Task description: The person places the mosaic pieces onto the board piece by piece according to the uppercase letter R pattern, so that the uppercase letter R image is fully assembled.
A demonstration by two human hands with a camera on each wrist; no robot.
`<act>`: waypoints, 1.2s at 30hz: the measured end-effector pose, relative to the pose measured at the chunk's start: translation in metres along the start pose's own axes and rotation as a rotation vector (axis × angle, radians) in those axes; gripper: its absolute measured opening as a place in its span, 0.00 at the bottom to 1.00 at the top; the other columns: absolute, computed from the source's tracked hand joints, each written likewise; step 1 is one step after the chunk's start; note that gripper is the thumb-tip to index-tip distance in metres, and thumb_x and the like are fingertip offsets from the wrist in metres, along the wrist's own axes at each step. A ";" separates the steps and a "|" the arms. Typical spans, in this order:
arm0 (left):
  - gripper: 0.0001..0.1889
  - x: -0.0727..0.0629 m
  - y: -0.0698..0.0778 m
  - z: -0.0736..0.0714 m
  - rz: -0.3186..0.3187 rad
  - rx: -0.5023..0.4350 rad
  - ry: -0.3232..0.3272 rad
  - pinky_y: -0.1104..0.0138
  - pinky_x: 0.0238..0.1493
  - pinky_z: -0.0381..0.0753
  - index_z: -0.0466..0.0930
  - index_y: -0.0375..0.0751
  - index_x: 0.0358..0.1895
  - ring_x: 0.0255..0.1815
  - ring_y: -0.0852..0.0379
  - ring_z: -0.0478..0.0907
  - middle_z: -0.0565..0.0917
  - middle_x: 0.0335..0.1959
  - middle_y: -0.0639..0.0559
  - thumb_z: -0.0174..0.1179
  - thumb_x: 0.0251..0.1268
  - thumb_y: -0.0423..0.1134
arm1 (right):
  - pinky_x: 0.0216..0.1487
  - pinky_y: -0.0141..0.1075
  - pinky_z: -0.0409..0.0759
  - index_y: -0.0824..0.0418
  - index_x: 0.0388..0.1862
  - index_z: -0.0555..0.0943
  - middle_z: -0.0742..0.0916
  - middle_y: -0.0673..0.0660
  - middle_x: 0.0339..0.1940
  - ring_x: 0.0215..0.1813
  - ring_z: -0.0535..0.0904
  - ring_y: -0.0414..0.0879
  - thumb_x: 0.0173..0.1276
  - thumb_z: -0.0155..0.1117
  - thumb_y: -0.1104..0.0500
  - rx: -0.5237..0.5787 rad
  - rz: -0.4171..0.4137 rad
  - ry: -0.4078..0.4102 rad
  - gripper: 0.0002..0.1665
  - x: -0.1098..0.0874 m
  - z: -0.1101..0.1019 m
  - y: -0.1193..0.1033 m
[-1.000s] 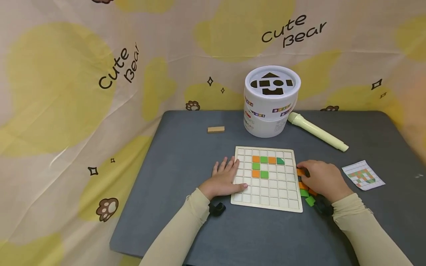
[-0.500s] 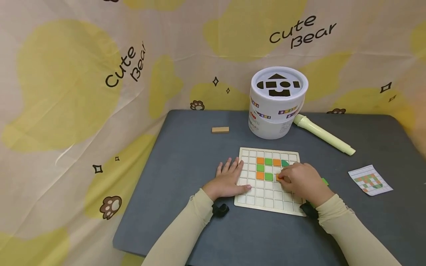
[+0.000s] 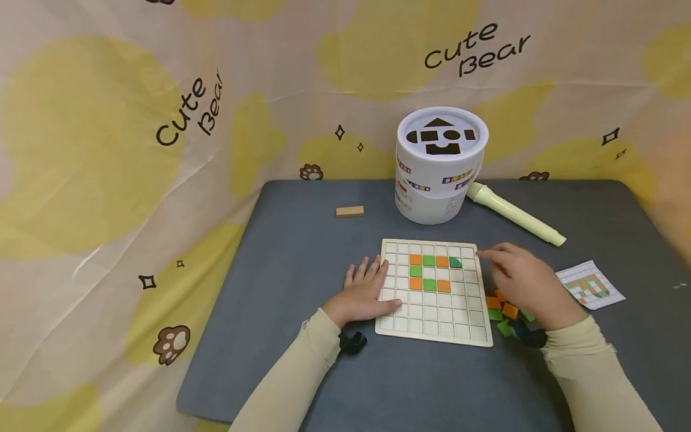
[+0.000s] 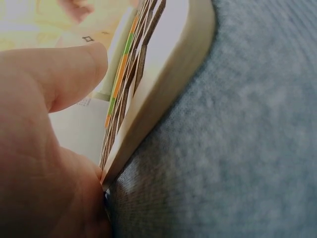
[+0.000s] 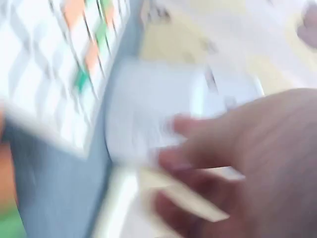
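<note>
Cream board [image 3: 434, 313] lies probably steadied at nine o'clock by the left hand [image 3: 363, 295], fingers straight; right hand [image 3: 528, 287] at two o'clock, fingers relaxed, apparently empty.

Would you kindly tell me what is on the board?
Four orange tiles, three light green tiles and one dark green tile. The left hand touches the left edge of the board; what the hand covers is hidden.

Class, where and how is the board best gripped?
Probably pinch the board by its near edge, from the near side: it lies flat, and that edge is free, while the left hand rests at the left edge and loose tiles lie by the right.
</note>
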State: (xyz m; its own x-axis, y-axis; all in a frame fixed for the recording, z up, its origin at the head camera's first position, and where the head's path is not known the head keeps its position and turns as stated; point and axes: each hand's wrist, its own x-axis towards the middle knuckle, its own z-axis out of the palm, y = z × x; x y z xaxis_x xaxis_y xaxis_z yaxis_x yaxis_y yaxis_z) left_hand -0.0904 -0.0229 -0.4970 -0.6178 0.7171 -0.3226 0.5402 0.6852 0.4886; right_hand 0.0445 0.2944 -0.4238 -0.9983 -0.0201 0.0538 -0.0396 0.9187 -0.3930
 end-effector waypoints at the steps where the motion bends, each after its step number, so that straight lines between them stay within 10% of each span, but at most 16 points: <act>1: 0.56 0.000 0.001 -0.001 0.004 0.000 0.003 0.43 0.80 0.22 0.37 0.46 0.90 0.88 0.47 0.23 0.34 0.90 0.51 0.54 0.72 0.71 | 0.41 0.50 0.80 0.67 0.67 0.84 0.85 0.68 0.59 0.45 0.81 0.54 0.79 0.59 0.66 -0.001 0.058 -0.008 0.21 -0.005 -0.007 0.008; 7: 0.55 -0.003 0.004 -0.004 0.003 0.003 -0.005 0.43 0.80 0.24 0.38 0.46 0.90 0.88 0.47 0.24 0.35 0.90 0.51 0.54 0.73 0.69 | 0.45 0.61 0.82 0.69 0.61 0.85 0.85 0.74 0.57 0.50 0.84 0.66 0.70 0.73 0.61 -0.059 0.197 -0.156 0.23 -0.035 -0.022 0.043; 13: 0.54 -0.001 0.005 -0.003 -0.005 0.020 -0.005 0.43 0.80 0.23 0.37 0.47 0.90 0.88 0.47 0.24 0.35 0.90 0.51 0.54 0.73 0.70 | 0.28 0.51 0.79 0.64 0.44 0.87 0.90 0.60 0.36 0.32 0.82 0.52 0.68 0.77 0.50 -0.088 0.333 -0.163 0.18 -0.048 -0.002 0.044; 24: 0.51 -0.003 0.005 0.001 -0.017 0.042 0.014 0.42 0.80 0.25 0.37 0.46 0.90 0.88 0.46 0.24 0.35 0.90 0.49 0.49 0.77 0.68 | 0.27 0.53 0.79 0.70 0.54 0.84 0.89 0.72 0.47 0.36 0.84 0.58 0.66 0.77 0.56 -0.074 0.424 -0.160 0.24 -0.041 0.012 0.033; 36: 0.51 -0.004 0.008 -0.005 -0.045 0.048 -0.023 0.43 0.80 0.24 0.36 0.49 0.90 0.88 0.48 0.24 0.33 0.89 0.52 0.39 0.77 0.75 | 0.27 0.44 0.75 0.65 0.46 0.87 0.86 0.56 0.32 0.30 0.77 0.49 0.68 0.76 0.65 0.032 0.285 0.011 0.10 -0.051 0.014 0.029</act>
State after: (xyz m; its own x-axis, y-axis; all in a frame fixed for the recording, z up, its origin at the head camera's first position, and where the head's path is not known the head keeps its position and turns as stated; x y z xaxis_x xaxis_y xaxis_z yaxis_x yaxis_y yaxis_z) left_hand -0.0862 -0.0203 -0.4880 -0.6295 0.6876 -0.3619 0.5392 0.7219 0.4337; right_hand 0.0936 0.3166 -0.4509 -0.9688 0.2421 -0.0532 0.2415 0.8736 -0.4225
